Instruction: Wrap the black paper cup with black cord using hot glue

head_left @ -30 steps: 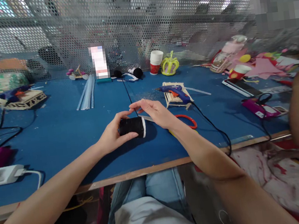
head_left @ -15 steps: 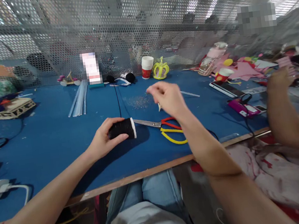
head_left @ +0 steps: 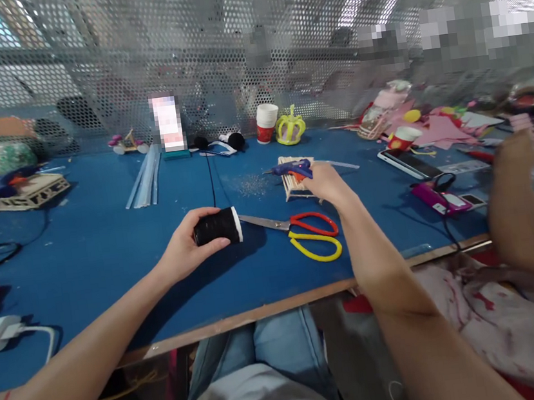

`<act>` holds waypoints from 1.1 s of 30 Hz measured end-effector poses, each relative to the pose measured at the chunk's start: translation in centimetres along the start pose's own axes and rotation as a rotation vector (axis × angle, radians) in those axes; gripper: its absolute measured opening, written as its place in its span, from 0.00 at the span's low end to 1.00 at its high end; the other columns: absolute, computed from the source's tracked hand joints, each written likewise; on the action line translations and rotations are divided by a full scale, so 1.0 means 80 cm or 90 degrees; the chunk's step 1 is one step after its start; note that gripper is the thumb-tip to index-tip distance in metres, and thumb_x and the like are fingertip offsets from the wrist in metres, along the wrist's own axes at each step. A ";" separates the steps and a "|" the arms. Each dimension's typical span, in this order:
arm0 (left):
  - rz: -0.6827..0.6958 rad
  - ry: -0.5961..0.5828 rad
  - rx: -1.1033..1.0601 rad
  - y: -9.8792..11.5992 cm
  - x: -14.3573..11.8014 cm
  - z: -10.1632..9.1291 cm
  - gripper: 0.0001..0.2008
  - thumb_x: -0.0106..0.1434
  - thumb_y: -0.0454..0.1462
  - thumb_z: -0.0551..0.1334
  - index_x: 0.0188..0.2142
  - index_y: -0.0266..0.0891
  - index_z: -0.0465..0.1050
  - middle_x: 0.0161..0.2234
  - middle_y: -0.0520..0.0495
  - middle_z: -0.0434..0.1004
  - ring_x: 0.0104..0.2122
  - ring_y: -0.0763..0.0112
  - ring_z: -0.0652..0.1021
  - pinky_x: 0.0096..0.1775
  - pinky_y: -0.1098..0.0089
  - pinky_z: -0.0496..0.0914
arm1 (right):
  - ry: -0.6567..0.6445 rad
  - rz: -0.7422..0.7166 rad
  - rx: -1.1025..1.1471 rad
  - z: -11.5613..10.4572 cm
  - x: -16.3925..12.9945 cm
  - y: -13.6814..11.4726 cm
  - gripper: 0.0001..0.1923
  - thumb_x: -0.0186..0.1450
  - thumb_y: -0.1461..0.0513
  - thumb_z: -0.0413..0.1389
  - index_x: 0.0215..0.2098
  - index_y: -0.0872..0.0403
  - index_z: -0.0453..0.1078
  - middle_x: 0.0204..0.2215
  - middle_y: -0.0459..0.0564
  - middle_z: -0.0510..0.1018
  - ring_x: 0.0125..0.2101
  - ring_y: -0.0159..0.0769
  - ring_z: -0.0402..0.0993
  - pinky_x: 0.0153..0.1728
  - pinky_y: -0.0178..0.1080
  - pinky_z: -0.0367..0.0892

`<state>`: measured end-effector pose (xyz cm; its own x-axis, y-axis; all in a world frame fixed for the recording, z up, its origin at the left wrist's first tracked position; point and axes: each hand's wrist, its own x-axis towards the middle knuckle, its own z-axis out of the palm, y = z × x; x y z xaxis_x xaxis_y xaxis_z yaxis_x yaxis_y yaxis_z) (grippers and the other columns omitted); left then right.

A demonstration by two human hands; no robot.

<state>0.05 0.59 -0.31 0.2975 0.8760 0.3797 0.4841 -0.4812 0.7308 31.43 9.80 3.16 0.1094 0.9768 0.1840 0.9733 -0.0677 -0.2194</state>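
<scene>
My left hand (head_left: pixel 193 241) is wrapped around a spool of black thread (head_left: pixel 216 227) lying on its side, its white end facing right. A strand of black thread rises from near the spool toward the back. My right hand (head_left: pixel 326 183) is closed at the rear of a blue and orange hot glue gun (head_left: pixel 292 169); some of its fingers are hidden. The gun lies over a small wooden stick rack (head_left: pixel 289 187), nozzle pointing left. Between my hands, scissors (head_left: pixel 294 226) with one red and one yellow handle rest on the table, the tip close to the spool.
Clear glue sticks (head_left: pixel 145 179), a lit phone (head_left: pixel 169 124), paper cups (head_left: pixel 268 122) and a yellow-green crown-shaped item (head_left: pixel 290 127) stand toward the back mesh. At right lie a phone (head_left: pixel 408 163), a purple item (head_left: pixel 437 198) and a co-worker's arm (head_left: pixel 515 202).
My right hand has moved right and slightly down to the glue gun, uncovering the gun, the rack and the scissor handles. My left hand still holds the spool in nearly the same place.
</scene>
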 end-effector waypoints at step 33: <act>-0.086 0.064 0.024 -0.015 0.017 -0.017 0.24 0.52 0.48 0.65 0.46 0.38 0.68 0.42 0.46 0.73 0.39 0.65 0.73 0.41 0.67 0.67 | -0.024 -0.370 0.275 -0.014 -0.105 -0.078 0.14 0.60 0.54 0.54 0.34 0.55 0.73 0.29 0.52 0.78 0.32 0.40 0.75 0.32 0.39 0.66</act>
<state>-1.25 2.36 0.12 0.1439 0.9311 0.3353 0.5451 -0.3574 0.7584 24.66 1.82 4.07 -0.4158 0.8372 0.3553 0.7042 0.5436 -0.4567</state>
